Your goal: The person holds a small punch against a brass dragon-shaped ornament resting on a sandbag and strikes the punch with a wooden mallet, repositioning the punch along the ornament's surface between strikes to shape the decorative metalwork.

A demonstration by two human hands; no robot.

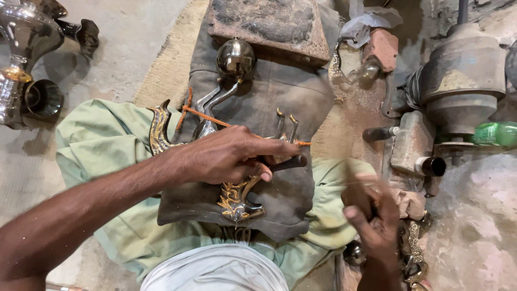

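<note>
The metal ornament (226,134) lay on a grey cloth (285,102) across the person's lap, its long axis running up and down the picture; the round ball end pointed away from the body toward a stone block (269,24), and the gilded leafy end pointed back toward the waist; a curved gold arm branched out to the left, and two slim prongs stood up near the middle. The left hand (229,156) came in from the lower left, forearm slanting upward, knuckles up, fingers curled shut around a dark rod (288,163) that stuck out to the right over the ornament; an orange cord (215,119) ran slantwise beneath it. The right hand (371,210) hovered lower right, blurred, fingers bent loosely together near the knee; whether it held anything could not be told. A motor (463,81) stood at the far right, well apart.
</note>
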